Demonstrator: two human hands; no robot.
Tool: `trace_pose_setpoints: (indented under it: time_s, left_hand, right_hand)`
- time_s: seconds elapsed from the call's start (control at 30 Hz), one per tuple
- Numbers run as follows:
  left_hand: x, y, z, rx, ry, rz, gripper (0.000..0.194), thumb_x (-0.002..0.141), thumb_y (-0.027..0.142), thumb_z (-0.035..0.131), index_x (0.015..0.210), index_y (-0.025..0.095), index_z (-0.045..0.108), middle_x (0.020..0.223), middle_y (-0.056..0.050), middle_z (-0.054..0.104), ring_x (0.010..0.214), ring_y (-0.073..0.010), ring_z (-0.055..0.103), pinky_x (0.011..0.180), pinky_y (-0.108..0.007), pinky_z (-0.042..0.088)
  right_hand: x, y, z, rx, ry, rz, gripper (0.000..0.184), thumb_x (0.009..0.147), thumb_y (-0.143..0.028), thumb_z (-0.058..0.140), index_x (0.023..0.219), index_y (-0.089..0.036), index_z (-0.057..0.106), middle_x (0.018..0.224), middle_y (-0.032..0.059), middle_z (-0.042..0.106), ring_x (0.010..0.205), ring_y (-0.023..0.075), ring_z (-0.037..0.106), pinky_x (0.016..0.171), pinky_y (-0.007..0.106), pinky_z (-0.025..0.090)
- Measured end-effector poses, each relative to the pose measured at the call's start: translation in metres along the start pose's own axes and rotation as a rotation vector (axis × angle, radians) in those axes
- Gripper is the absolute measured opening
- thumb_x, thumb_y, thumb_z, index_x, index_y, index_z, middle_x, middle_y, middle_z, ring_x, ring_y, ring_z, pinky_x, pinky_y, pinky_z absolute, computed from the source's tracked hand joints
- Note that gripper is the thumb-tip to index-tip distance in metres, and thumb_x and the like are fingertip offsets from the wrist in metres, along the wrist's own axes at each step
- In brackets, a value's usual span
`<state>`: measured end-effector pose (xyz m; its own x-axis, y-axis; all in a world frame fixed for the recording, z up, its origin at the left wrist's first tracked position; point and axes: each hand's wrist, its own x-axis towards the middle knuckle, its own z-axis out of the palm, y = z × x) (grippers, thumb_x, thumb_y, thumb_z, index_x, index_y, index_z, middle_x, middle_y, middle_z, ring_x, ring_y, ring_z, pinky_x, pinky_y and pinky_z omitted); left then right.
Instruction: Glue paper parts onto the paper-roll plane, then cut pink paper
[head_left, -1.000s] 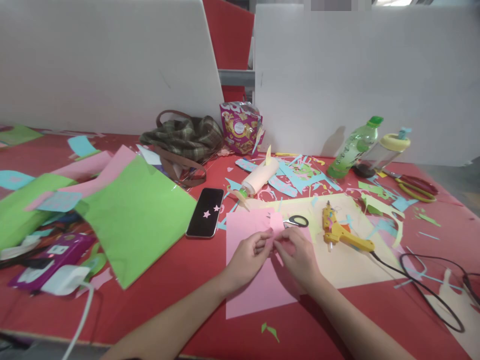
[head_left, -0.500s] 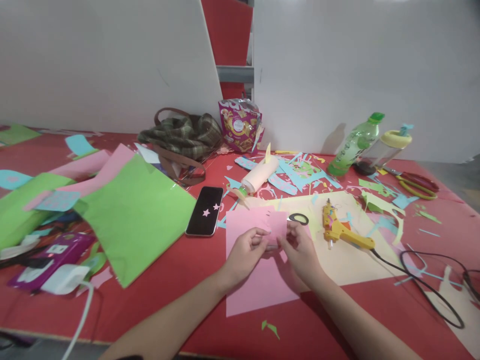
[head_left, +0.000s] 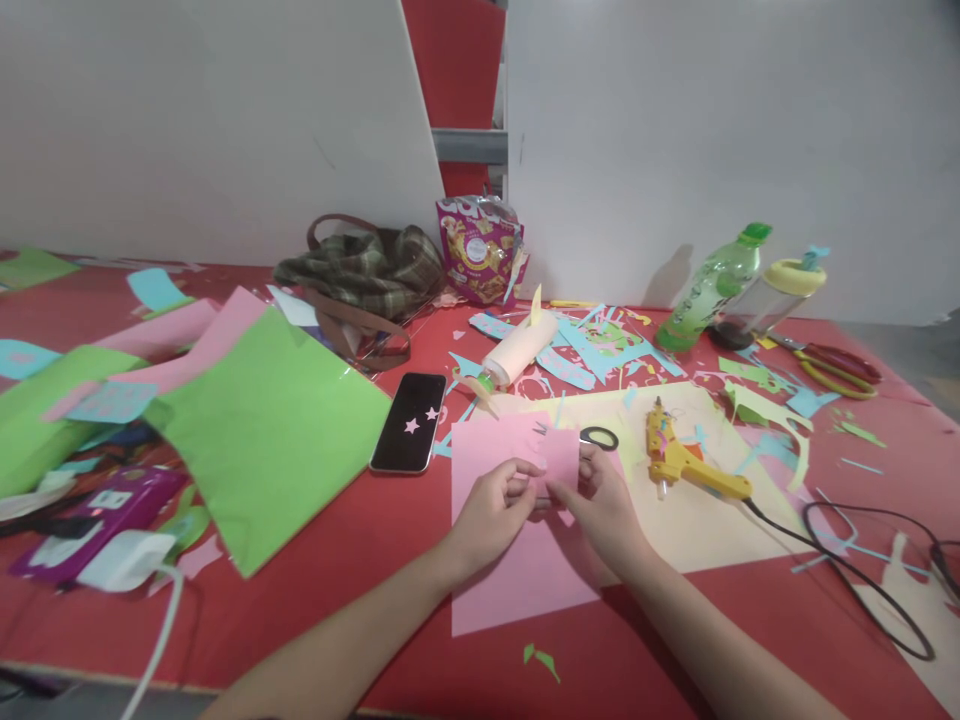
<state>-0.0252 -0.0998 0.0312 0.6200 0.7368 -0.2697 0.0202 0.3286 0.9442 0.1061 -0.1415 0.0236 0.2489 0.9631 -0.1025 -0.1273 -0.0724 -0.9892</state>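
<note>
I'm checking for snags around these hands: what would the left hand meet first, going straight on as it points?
The small pink slip, right by the left hand's fingertips. Just past it would likely come the right hand's fingers, though depth is hard to judge.

Two hands (head_left: 491,515) are holding one small pink piece (head_left: 564,455). Two pink stars (head_left: 412,426) are lying on one phone (head_left: 401,450). One glue gun (head_left: 679,462), one plaid bag (head_left: 367,270), one snack packet (head_left: 480,248), one green bottle (head_left: 712,288), one yellow-rimmed clear container (head_left: 769,303) and one purple power strip (head_left: 101,525) are occupying the bench (head_left: 337,620). Two white boards (head_left: 202,130) are standing behind. Many paper scraps (head_left: 611,345) are overlapping, too jumbled for counting.
</note>
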Motion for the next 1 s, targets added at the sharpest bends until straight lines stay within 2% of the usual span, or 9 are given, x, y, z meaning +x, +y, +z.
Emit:
trace_pose_setpoints:
  time_s: [0.2, 0.3, 0.47, 0.6, 0.7, 0.8, 0.9, 1.0]
  left_hand:
    - [0.0, 0.003, -0.004, -0.047, -0.035, -0.014, 0.015, 0.078, 0.027, 0.042, 0.079, 0.014, 0.048, 0.078, -0.005, 0.063, 0.067, -0.0171, 0.063, 0.07, -0.034, 0.049]
    - [-0.001, 0.007, -0.006, 0.106, -0.052, 0.007, 0.017, 0.076, 0.029, 0.045, 0.076, 0.013, 0.051, 0.068, -0.005, 0.063, 0.062, -0.017, 0.062, 0.067, -0.032, 0.048]
    - [-0.001, 0.011, -0.007, 0.281, -0.095, 0.03, 0.023, 0.077, 0.033, 0.044, 0.073, 0.012, 0.052, 0.063, -0.006, 0.062, 0.058, -0.016, 0.061, 0.062, -0.029, 0.047]
    - [0.0, 0.011, -0.008, 0.312, -0.071, 0.014, 0.024, 0.078, 0.035, 0.043, 0.073, 0.013, 0.05, 0.06, -0.005, 0.063, 0.055, -0.0153, 0.061, 0.062, -0.028, 0.047]
    - [0.003, 0.009, -0.011, 0.262, -0.032, 0.006, 0.022, 0.076, 0.035, 0.045, 0.069, 0.014, 0.045, 0.059, -0.005, 0.063, 0.054, -0.0152, 0.061, 0.061, -0.028, 0.047]
    - [0.005, 0.01, -0.013, 0.2, 0.007, -0.005, 0.021, 0.075, 0.034, 0.048, 0.067, 0.015, 0.043, 0.058, -0.004, 0.063, 0.051, -0.0147, 0.06, 0.057, -0.028, 0.047]
    - [0.007, 0.013, -0.015, 0.158, 0.047, -0.005, 0.021, 0.073, 0.033, 0.05, 0.066, 0.015, 0.042, 0.055, -0.003, 0.062, 0.049, -0.0143, 0.06, 0.055, -0.027, 0.047]
    - [0.008, 0.016, -0.017, 0.121, 0.094, 0.008, 0.022, 0.072, 0.034, 0.051, 0.064, 0.015, 0.043, 0.055, -0.003, 0.062, 0.05, -0.0143, 0.06, 0.055, -0.027, 0.048]
  right_hand:
    - [-0.001, -0.001, -0.001, 0.034, -0.02, 0.037, 0.027, 0.07, -0.018, 0.056, 0.094, -0.02, 0.044, 0.078, 0.0021, 0.061, 0.065, 0.0149, 0.058, 0.059, 0.029, 0.047]
    - [-0.003, 0.002, 0.0, 0.027, -0.044, 0.039, 0.025, 0.072, -0.018, 0.054, 0.094, -0.02, 0.043, 0.078, 0.0014, 0.06, 0.063, 0.0142, 0.058, 0.059, 0.03, 0.048]
    - [-0.005, 0.006, 0.002, -0.05, -0.1, 0.024, 0.018, 0.073, -0.019, 0.051, 0.089, -0.02, 0.042, 0.063, -0.0027, 0.056, 0.05, 0.0128, 0.054, 0.05, 0.027, 0.045]
    - [0.001, 0.003, -0.007, -0.355, 0.029, -0.101, 0.019, 0.074, -0.021, 0.048, 0.093, -0.019, 0.045, 0.073, 0.0026, 0.058, 0.062, 0.0149, 0.056, 0.057, 0.028, 0.045]
    - [0.011, 0.003, -0.022, -0.731, 0.158, -0.301, 0.016, 0.076, -0.02, 0.043, 0.091, -0.019, 0.05, 0.083, 0.0069, 0.058, 0.075, 0.0187, 0.055, 0.065, 0.032, 0.044]
    - [0.02, 0.008, -0.035, -1.08, 0.169, -0.483, 0.017, 0.076, -0.013, 0.038, 0.082, -0.017, 0.053, 0.091, 0.011, 0.058, 0.085, 0.0231, 0.052, 0.073, 0.036, 0.039]
    - [0.024, 0.013, -0.042, -1.283, 0.138, -0.483, 0.019, 0.073, -0.01, 0.037, 0.078, -0.018, 0.054, 0.088, 0.0106, 0.059, 0.081, 0.024, 0.051, 0.072, 0.037, 0.037]
    - [0.024, 0.014, -0.043, -1.323, 0.114, -0.441, 0.019, 0.071, -0.008, 0.039, 0.079, -0.019, 0.053, 0.085, 0.0083, 0.06, 0.077, 0.0227, 0.051, 0.07, 0.035, 0.035]
